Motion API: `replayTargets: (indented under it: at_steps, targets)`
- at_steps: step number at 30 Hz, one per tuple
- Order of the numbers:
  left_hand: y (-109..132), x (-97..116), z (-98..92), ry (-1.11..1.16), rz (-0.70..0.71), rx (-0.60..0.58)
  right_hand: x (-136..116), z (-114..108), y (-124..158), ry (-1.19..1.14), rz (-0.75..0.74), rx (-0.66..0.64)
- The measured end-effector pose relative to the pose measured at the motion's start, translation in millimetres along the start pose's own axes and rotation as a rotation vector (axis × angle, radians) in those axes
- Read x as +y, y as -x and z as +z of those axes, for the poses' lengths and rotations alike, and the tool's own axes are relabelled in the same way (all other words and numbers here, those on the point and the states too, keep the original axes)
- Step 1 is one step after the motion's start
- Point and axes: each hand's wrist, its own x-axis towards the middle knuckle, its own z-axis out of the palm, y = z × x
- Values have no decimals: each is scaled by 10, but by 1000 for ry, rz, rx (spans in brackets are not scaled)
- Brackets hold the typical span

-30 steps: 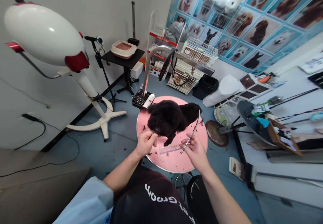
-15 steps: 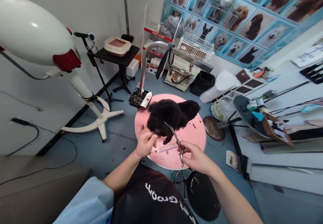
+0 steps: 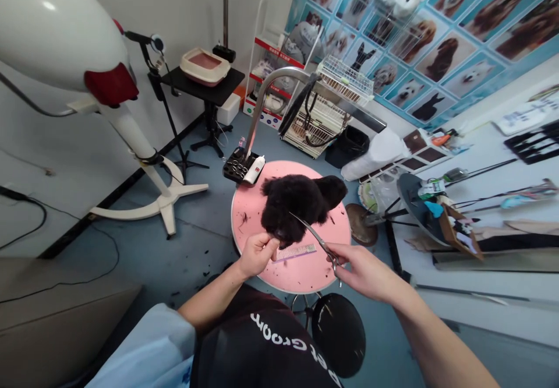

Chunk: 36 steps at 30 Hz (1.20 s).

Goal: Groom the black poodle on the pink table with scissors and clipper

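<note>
A fluffy black dog [image 3: 294, 201] is on the round pink grooming table [image 3: 251, 263], its head toward me. My left hand [image 3: 258, 255] is closed in a pinch at the dog's muzzle; the fingertips partly hide what they grip. In my right hand [image 3: 356, 265] are curved grooming scissors [image 3: 315, 233], held by the finger loops. Their blades point up and left, with the tips against the dark fur of the head. Whether the blades are parted is hard to see. A metal comb [image 3: 294, 253] with a purple edge lies on the table below the dog.
A black tool holder [image 3: 236, 165] with scissors and a white bottle [image 3: 254, 169] sits at the table's back left edge. A metal grooming arm [image 3: 262, 99] with hanging black straps rises there. A black stool [image 3: 338, 335] stands in front. Hair clippings dot the tabletop.
The scissors have swung to a flatter angle, and my right hand has shifted right. The dog's head sits slightly farther right, with my left hand still at its muzzle. The whole view has shifted a little.
</note>
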Motion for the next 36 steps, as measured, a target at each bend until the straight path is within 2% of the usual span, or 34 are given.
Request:
replayTargets:
  at_steps: [7,11,15,28,33,36]
  targets:
    - [20,32,40,18,-11,-27,-290,-298,-47,117,-3,-156]
    - [20,75,38,18,26,-46,-304,-385,-110,223,-19,-149]
    - [11,64,21,7,56,-50,-280,-480,-72,198,-17,-204]
    - [0,-10,23,-16,69,-104,-455,-539,-233,278,-47,-203]
    - [13,-36,21,-18,46,-111,-399,-464,-230,234,-22,-153]
    - [13,-51,29,-9,46,-105,-315,-382,-219,49,61,50]
